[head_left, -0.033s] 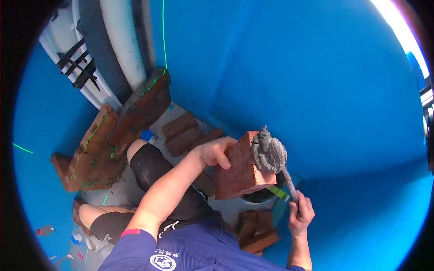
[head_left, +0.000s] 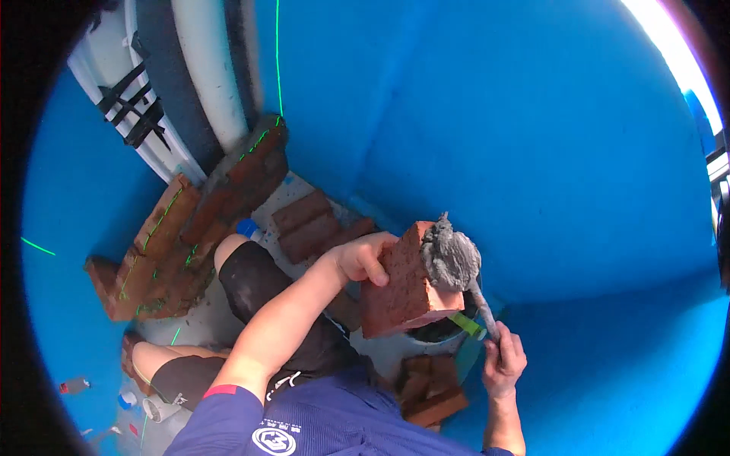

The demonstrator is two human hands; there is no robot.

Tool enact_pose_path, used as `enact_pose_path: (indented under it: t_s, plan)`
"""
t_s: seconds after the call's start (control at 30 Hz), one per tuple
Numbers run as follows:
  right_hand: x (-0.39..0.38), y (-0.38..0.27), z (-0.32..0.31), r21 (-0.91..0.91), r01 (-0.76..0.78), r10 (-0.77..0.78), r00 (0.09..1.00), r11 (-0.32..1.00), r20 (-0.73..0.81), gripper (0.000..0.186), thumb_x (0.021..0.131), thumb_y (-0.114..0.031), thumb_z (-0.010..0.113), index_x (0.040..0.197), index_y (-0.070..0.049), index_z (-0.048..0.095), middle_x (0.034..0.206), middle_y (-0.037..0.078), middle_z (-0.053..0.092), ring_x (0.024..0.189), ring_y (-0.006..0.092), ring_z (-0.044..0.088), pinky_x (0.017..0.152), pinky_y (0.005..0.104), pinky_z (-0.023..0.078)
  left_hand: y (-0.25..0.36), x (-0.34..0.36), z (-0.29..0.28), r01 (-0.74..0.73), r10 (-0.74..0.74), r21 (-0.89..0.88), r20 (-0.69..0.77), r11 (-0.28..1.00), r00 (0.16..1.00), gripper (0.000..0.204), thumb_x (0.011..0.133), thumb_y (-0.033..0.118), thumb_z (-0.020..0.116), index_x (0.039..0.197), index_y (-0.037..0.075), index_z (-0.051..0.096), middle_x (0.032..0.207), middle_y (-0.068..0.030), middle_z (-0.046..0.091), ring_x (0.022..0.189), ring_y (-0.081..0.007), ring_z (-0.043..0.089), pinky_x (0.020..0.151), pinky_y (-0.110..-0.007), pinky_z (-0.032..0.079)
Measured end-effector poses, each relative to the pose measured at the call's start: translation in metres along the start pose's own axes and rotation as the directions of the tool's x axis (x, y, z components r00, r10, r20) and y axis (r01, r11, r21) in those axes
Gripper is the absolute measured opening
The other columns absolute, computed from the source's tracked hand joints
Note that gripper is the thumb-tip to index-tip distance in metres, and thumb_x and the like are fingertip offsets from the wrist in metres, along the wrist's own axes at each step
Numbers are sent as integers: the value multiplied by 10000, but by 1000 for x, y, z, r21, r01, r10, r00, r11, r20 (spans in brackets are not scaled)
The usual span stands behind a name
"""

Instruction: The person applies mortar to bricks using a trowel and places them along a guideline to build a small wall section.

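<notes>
Left hand [head_left: 363, 261] fingers clamped round a red brick [head_left: 403, 285], held tilted in the air above a dark bucket [head_left: 445, 330]; right hand [head_left: 502, 363] fist closed on the handle of a trowel [head_left: 480, 315], blade under a grey lump of mortar [head_left: 450, 257] heaped on the brick's end. Buttering seemingly under way, mortar not yet spread. Further out, a short curved course of bricks [head_left: 190, 235] already laid on the floor by the blue wall [head_left: 494, 137], loose bricks [head_left: 312, 224] waiting, this one yet to be set.

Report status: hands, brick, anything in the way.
Left hand grips red brick, held up. Right hand holds trowel, grey mortar on brick's end. Bucket below; nothing in the way.
</notes>
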State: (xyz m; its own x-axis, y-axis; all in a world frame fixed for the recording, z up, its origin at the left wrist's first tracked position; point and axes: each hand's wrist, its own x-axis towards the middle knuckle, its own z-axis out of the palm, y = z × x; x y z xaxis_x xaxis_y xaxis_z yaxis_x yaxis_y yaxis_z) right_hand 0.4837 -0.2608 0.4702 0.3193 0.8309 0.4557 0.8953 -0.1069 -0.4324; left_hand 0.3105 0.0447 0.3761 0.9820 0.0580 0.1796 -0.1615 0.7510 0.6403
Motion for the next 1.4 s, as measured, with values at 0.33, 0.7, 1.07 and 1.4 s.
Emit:
enact_pose_path:
  t_s: [0.33,0.7,1.07,1.4]
  plan:
    - [-13,1,-4,-56,-51,53,998,997,33,354,813,71,608,1161,6,615,883,131,622,736,229,598,657,294,485,4,-12,2,-126,125,1,-52,992,991,719,466,-57,666,1182,-44,598,1169,-70,636,1113,-203,581,1004,-360,419]
    - [-13,-23,-20,182,-233,249,966,955,-69,340,824,42,607,1164,23,612,863,80,585,735,167,535,666,264,443,44,-24,51,-122,420,593,-396,796,816,726,489,-54,810,1185,7,612,1105,-28,646,1036,-159,593,944,-349,449]
    - [-10,-34,14,0,-132,132,991,991,6,408,802,91,623,1201,11,596,881,142,595,745,245,586,686,308,490,17,1,70,6,692,859,-416,511,590,645,533,23,874,1127,-17,627,1082,-88,650,1018,-207,619,920,-330,469]
    - [-10,-24,-6,110,-245,240,969,963,50,363,768,39,661,1125,-28,643,816,105,600,714,215,575,662,299,475,31,-29,35,-19,574,753,-485,657,660,685,534,37,868,1174,-1,627,1097,-37,659,1013,-149,603,933,-318,459]
